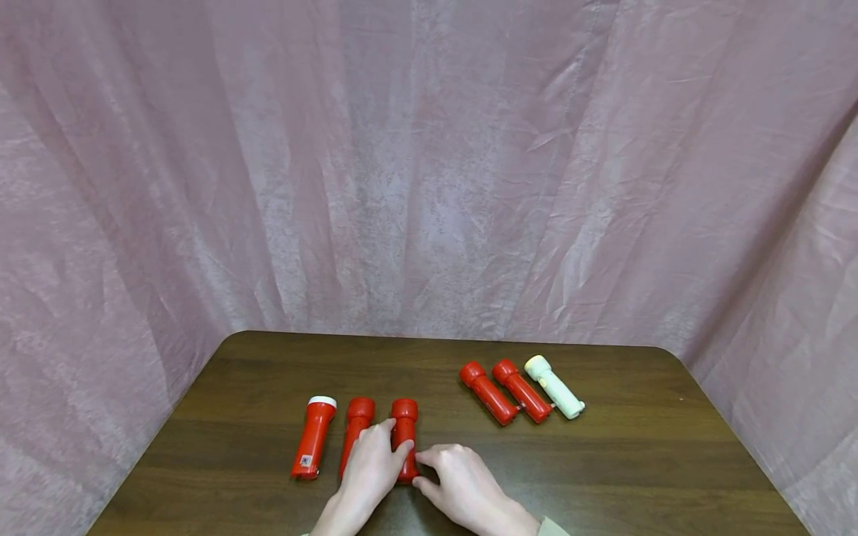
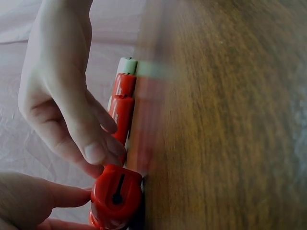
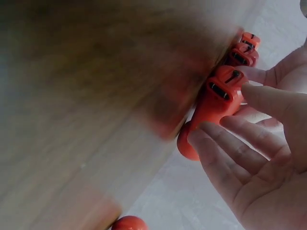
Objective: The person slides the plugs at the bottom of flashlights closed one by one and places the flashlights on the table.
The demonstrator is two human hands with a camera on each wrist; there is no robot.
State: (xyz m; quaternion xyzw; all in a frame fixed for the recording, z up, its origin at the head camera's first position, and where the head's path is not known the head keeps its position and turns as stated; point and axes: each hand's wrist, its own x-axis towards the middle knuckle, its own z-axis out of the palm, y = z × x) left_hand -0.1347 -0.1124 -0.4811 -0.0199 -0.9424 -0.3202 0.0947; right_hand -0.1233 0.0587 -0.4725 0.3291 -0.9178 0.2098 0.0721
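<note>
A red flashlight (image 1: 405, 424) lies on the table, head pointing away, between both hands. My left hand (image 1: 372, 460) holds it from the left and above, index finger on its left side and thumb over its body. My right hand (image 1: 462, 480) is at its right side, with thumb and fingertips touching near the tail end and nothing enclosed. The left wrist view shows the flashlight's tail (image 2: 116, 194) with a dark slot. Left of it lies another red flashlight (image 1: 360, 415), partly hidden by my left hand, then a red one with a white rim (image 1: 313, 439).
Farther back on the right, two red flashlights (image 1: 491, 394) (image 1: 523, 391) and a pale green one (image 1: 555, 387) lie slanted side by side. The brown wooden table (image 1: 637, 447) has rounded far corners, and a pink curtain (image 1: 429, 186) hangs behind it.
</note>
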